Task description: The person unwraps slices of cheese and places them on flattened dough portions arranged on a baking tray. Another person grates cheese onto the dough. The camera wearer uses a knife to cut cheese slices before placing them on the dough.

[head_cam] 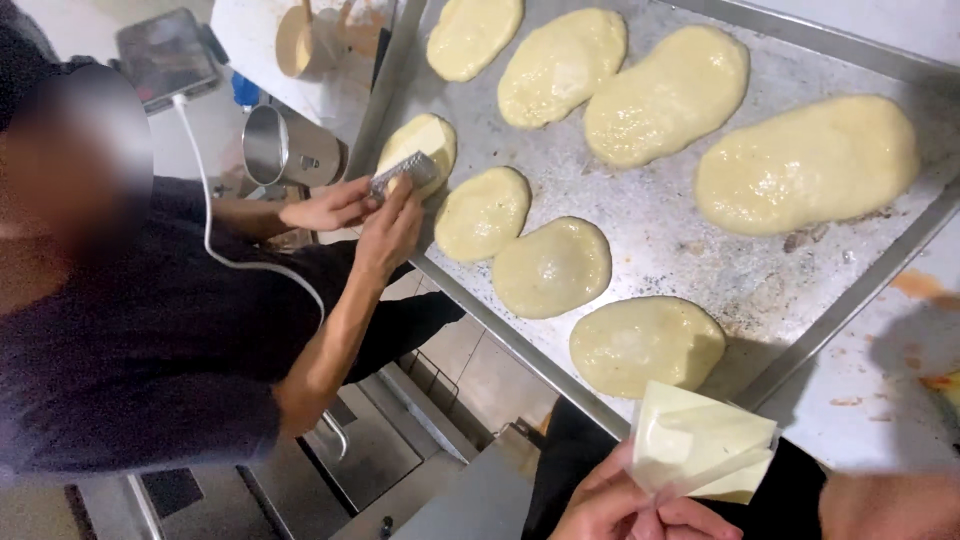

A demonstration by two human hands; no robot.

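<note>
A stack of thin, pale yellow cheese slices (700,440), still sandwiched with clear plastic sheets, sits at the bottom edge of the view, just off the near corner of the baking tray (860,285). The slices are square-cut, smooth and slightly glossy, fanned so their corners stick out at different angles. The left hand (625,510) comes up from below with its fingers curled and pinched closed on the lower edge of the stack. The right hand (890,505) shows only as a wrist and the back of the palm at the lower right corner; I cannot tell whether its fingers are closed or what they touch.

The tray is a wide, shallow sheet of dull grey metal with a raised rim, its floor speckled with crumbs and scorch marks. On it lie flat, oblong pieces of dough (645,345), soft-looking, pale and shiny as if brushed with oil; the nearest one lies just beyond the cheese.

At the far side of the tray a co-worker in a dark shirt reaches both arms forward. The co-worker's hands (370,215) press a small metal grater (405,172) against a block of cheese resting on one piece of dough. Behind them stands a steel cup (280,148), and a white cable (215,235) trails across the dark shirt.
</note>
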